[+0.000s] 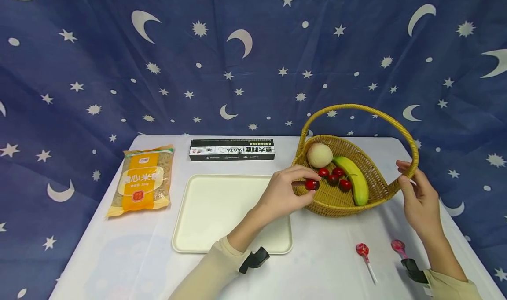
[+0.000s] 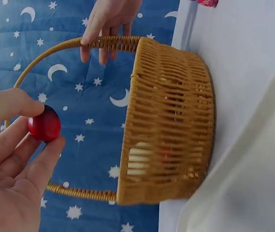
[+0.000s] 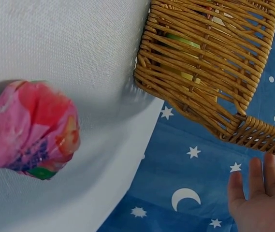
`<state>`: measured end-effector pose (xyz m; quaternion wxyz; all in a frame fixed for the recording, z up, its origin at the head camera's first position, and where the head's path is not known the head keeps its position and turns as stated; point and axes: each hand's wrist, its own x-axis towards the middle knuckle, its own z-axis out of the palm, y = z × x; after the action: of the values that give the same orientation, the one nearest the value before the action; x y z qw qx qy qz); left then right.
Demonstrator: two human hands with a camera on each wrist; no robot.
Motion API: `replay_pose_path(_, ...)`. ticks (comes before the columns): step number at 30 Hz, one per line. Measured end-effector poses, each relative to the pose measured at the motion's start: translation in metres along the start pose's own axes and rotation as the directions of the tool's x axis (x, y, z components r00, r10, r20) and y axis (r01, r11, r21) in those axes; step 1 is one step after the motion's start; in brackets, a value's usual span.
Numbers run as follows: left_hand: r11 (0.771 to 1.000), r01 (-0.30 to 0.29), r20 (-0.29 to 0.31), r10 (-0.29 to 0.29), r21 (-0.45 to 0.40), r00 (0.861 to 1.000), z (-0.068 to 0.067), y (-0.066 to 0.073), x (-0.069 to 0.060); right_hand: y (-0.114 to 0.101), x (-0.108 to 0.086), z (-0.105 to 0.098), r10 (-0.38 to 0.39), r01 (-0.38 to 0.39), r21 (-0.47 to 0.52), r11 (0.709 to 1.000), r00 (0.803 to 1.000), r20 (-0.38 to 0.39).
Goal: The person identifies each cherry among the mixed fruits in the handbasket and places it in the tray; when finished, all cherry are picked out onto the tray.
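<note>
Head view: the left hand is pinching a cherry above the basket; the right hand is gripping its handle. Four further cherries are lying just beyond the left fingertips. Left wrist view: thumb and fingertips are holding the cherry. Right wrist view: the right fingers are reaching the handle, and a pink lollipop is lying near that wrist

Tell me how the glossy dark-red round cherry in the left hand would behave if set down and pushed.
The dark-red round cherry would probably roll at a nudge, being nearly round. Its shiny skin suggests it could slip from the left hand, which pinches it. Small beside that hand, it is likely light.
</note>
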<state>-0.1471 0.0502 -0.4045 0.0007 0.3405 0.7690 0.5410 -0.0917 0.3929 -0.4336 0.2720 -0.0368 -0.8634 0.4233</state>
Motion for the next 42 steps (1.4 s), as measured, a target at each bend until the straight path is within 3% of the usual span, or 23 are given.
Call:
replay_pose_path(4, 0.998, 0.022, -0.04, -0.024, -0.061, 0.999, -0.011, -0.001, -0.012, 0.001, -0.001, -0.001, 0.012, -0.012, -0.001, 1.0, 1.0, -0.01)
replay_pose_path(15, 0.997, 0.037, -0.149, -0.048, -0.074, 0.988, -0.045, -0.013, -0.044, 0.002, -0.004, -0.003, 0.045, -0.045, 0.008, 0.999, 0.999, -0.028)
replay_pose_path(22, 0.996, 0.074, -0.242, -0.084, -0.051, 0.967, -0.069, -0.021, -0.064, 0.001, -0.005, -0.003, 0.056, -0.056, 0.013, 0.998, 0.998, -0.033)
replay_pose_path(31, 0.995, 0.098, -0.309, -0.093, 0.003, 0.947, -0.084, -0.03, -0.083, -0.001, -0.004, 0.002, 0.063, -0.063, 0.018, 0.998, 0.998, -0.028)
replay_pose_path(42, 0.977, 0.185, -0.39, -0.13, 0.107, 0.912, -0.109, -0.052, -0.107, -0.001, 0.0, 0.004, 0.057, -0.057, 0.011, 0.998, 0.998, -0.025)
